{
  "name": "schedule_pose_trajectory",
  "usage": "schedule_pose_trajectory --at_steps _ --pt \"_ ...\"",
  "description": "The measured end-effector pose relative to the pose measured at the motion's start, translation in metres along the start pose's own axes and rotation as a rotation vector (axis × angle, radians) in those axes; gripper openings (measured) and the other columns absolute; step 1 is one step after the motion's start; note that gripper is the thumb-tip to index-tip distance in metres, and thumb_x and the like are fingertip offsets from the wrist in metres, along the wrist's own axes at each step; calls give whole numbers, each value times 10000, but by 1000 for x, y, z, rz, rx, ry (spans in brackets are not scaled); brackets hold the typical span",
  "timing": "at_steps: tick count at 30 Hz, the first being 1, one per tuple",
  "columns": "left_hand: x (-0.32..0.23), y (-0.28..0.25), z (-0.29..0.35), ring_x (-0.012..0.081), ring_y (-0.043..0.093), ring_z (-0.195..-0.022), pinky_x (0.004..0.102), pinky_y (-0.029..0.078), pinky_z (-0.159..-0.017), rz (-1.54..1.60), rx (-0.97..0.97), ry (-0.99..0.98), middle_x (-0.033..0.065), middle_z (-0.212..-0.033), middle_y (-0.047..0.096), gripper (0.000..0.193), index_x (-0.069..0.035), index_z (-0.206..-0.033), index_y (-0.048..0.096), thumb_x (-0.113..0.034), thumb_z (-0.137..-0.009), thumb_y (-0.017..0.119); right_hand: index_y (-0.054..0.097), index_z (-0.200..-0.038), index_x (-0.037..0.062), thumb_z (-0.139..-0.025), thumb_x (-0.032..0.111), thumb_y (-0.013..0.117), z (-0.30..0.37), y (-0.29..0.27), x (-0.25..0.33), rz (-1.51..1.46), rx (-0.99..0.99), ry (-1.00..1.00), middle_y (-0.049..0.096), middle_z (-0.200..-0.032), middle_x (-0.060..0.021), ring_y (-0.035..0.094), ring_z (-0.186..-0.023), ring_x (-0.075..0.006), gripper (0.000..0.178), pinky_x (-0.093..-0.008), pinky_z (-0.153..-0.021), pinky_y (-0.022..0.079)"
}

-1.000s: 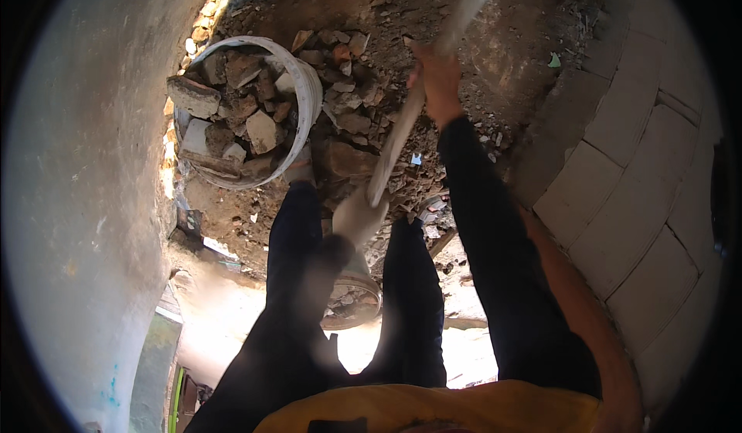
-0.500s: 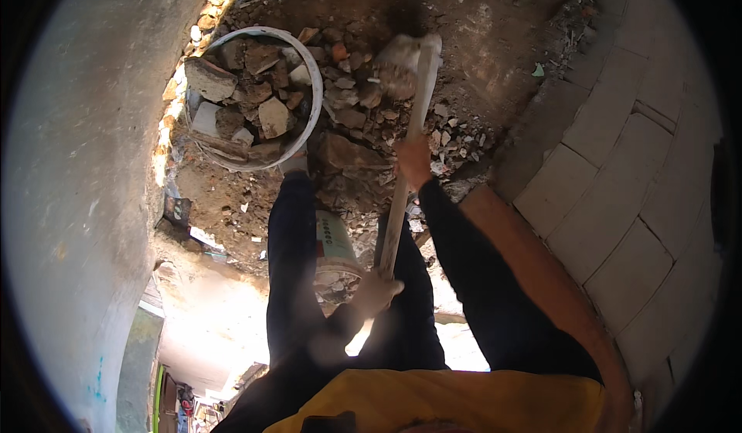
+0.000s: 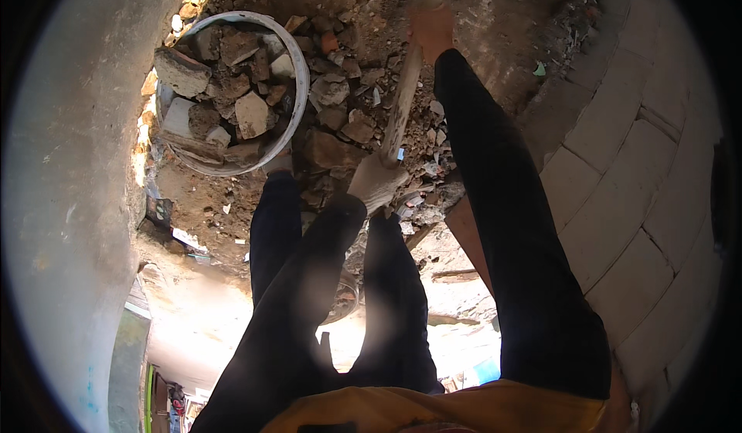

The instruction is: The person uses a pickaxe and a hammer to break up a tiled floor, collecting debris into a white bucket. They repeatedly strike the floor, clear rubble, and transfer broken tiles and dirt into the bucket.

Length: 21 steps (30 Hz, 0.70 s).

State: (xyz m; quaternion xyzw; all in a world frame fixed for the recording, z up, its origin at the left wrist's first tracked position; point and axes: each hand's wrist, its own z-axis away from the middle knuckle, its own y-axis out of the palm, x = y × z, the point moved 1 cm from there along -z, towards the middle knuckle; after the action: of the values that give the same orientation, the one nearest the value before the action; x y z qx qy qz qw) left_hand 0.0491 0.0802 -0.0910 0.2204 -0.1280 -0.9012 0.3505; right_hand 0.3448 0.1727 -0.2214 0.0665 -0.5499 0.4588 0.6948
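Observation:
Both my hands are closed round the long wooden handle of a hoe (image 3: 403, 102). My left hand (image 3: 379, 182) grips the near end, above my legs. Farther up, my right hand (image 3: 431, 29) wraps the handle with the arm stretched forward. The hoe's head lies beyond the top edge, out of view. Broken stones and rubble (image 3: 332, 116) cover the ground under the handle. Left of the hoe stands a large pale bucket (image 3: 301, 85), heaped with chunks of stone and broken masonry.
A plain wall (image 3: 69, 201) rises along the left. On the right runs a wall of large pale blocks (image 3: 618, 185). A second bucket (image 3: 345, 303) lies between my legs, mostly hidden by my left arm. Bare brown soil (image 3: 495, 15) stretches ahead.
Both hands have moved forward with the hoe, away from my body. Its head, in view over the rubble before, has left the picture at the top.

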Motion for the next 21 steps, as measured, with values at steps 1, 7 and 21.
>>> schedule_pose_trajectory --at_steps 1,7,21 --pt "0 5 0 207 537 -522 421 441 -477 135 34 -26 47 -674 522 159 -90 -931 529 -126 -944 684 649 -1095 70 -1038 119 716 -14 6 -15 391 120 -110 569 -679 -3 652 -758 -236 101 -458 -738 585" --pt "71 30 43 167 533 -455 366 422 -420 38 23 -122 16 -609 514 131 -49 -904 598 -88 -880 720 578 -1036 44 -1050 129 695 82 -7 -128 299 78 329 582 -684 -41 635 -662 -249 146 -469 -638 567" --pt "211 50 144 444 731 -1086 586 570 -917 -698 -85 -277 236 -1092 759 413 -56 -1267 658 -357 -990 604 557 -914 57 -948 152 782 324 -71 -34 -408 -331 849 546 -622 -64 581 -435 -209 247 -377 -386 514"
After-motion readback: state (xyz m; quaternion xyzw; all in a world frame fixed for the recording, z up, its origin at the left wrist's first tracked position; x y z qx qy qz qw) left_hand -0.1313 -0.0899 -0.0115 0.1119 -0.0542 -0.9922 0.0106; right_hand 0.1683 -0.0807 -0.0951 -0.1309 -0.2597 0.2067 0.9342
